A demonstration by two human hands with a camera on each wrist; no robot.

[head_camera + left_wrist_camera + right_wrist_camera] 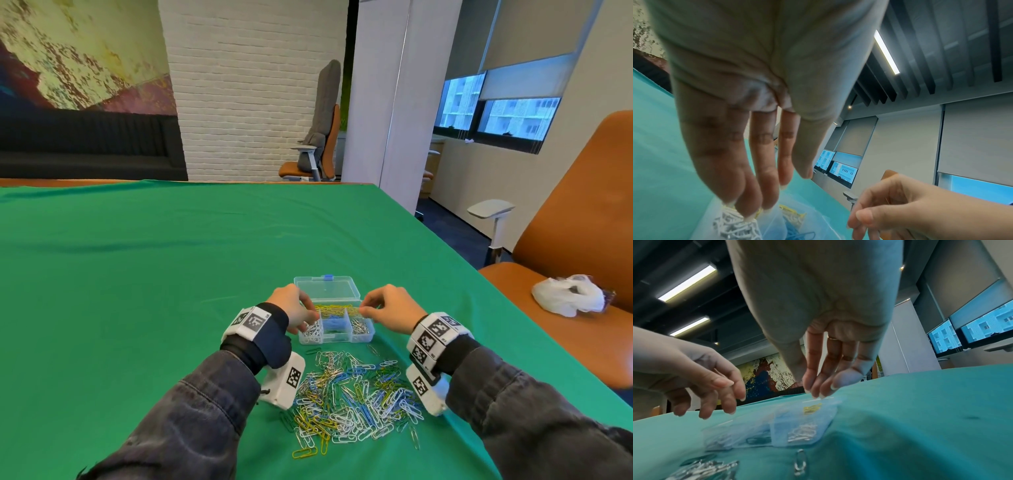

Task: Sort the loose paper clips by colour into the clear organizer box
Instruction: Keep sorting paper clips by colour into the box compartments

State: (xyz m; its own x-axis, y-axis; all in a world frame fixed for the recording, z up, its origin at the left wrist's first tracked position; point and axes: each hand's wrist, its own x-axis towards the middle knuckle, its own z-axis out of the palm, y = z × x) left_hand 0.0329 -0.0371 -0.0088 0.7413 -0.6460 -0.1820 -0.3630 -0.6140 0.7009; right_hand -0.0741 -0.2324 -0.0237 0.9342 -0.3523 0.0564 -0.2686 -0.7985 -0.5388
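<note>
Both grips hover over the clear organizer box (334, 320), left hand (291, 308) open, right hand (390, 308) perhaps pinching 1 clip, I cannot tell; the loose paper clips (356, 397), behind both wrists on the worktop, are light, slippery, tangling, best pinched singly.

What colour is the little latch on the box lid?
Blue; the latch shows best in the head view, on the open lid's far edge.
</note>
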